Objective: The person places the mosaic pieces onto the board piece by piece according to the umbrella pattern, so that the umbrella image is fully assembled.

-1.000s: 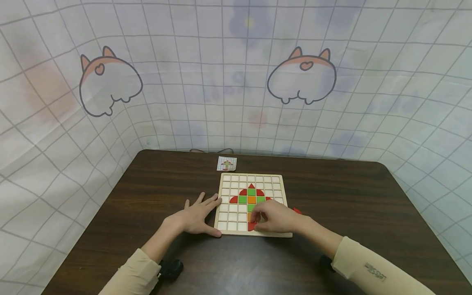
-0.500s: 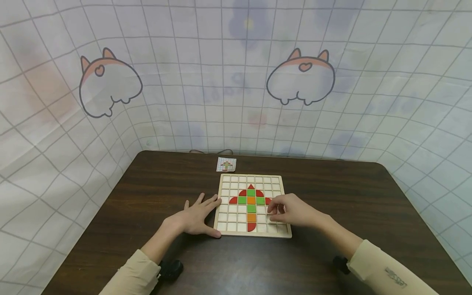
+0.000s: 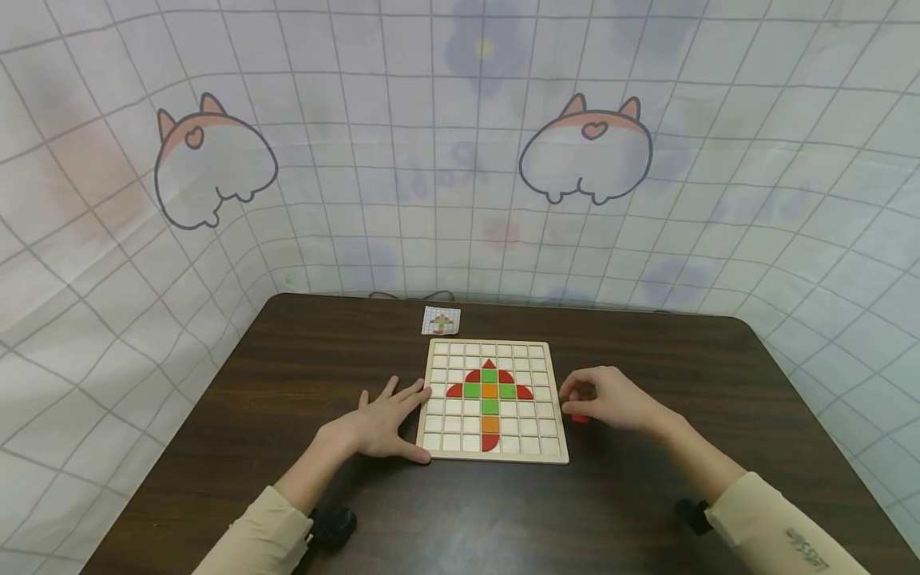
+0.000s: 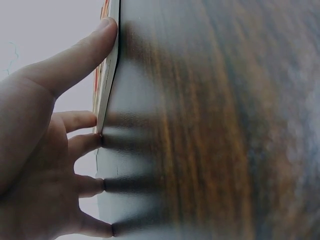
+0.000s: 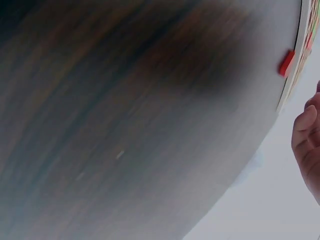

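Observation:
On the table lies a wooden grid board with red, green and orange pieces set in a plane-like pattern. My left hand rests at its left edge, fingers spread; in the left wrist view the thumb lies against the board's side. My right hand hovers just off the board's right edge, its fingers loosely bent with a gap between thumb and forefinger. Below it lies a loose red piece, partly hidden. The right wrist view shows that red piece beside the board, apart from the fingers.
A small card printed with a similar pattern lies behind the board. Dark wood tabletop surrounds them, and a grid-patterned cloth hangs behind. Each wrist wears a black device.
My right hand has moved right, from the board's lower middle to beyond its right edge, uncovering the lower pieces. My left hand has stayed put.

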A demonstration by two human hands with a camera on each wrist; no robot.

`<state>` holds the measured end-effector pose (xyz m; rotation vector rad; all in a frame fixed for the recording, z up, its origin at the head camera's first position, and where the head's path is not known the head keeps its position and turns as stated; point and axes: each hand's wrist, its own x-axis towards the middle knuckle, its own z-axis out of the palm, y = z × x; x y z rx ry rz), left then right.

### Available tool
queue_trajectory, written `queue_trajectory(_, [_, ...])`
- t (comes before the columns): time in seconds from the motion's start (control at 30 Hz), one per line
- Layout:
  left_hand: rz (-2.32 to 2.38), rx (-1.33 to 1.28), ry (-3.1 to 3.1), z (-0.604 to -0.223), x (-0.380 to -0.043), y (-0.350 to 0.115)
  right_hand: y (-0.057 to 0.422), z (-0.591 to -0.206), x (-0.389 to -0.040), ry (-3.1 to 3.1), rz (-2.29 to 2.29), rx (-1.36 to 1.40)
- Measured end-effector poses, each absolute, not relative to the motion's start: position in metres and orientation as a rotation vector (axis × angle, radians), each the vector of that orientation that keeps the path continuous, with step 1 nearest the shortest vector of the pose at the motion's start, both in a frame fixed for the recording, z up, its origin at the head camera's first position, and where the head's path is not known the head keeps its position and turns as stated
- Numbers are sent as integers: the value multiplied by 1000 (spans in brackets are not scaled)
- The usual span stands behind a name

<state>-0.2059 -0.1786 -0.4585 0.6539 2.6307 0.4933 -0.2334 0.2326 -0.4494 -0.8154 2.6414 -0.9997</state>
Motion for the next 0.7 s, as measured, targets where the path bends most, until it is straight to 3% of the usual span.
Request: queue_trajectory(0.7, [493, 666, 2624, -458, -207, -179, 267, -454, -239, 2513, -857, -878])
